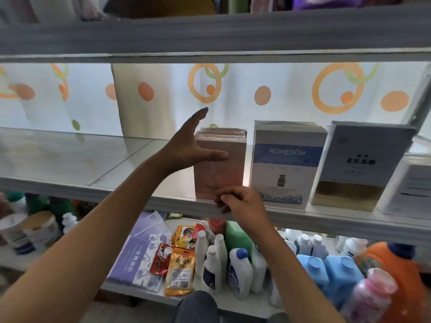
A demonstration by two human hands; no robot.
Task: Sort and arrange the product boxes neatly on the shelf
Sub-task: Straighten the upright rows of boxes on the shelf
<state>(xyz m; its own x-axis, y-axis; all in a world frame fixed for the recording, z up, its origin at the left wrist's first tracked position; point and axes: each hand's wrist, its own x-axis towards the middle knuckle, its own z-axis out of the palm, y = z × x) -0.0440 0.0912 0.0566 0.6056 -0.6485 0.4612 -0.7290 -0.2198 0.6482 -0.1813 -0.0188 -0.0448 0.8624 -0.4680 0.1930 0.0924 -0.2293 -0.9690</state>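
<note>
Nearest us: our knee in dark jeans (pixel 198 306) at the bottom edge, then both forearms reaching up to the glass shelf (pixel 70 159); our left hand (pixel 193 141) is released, fingers straight, flat vs the left side of the pink box (pixel 219 164), thumb across its front; our right hand (pixel 240 201) has fingers curled at the box's lower front corner, by the shelf lip; whether it pinches the box or just nudges it we can't tell; the pink box stands upright at the front edge w/ at least 1 more pink box right behind it; to its right stand the ROMESON box (pixel 286 164), a white box w/ dark lettering (pixel 359 164) & another white box (pixel 410 187) cut off by the frame; so approx 4 rows look placed, the pink 1 being squared up; left half of the shelf is bare; how many boxes remain to sort isn't visible; row depths are hidden behind front boxes; bottles (pixel 235 266) & packets below look unrelated
</note>
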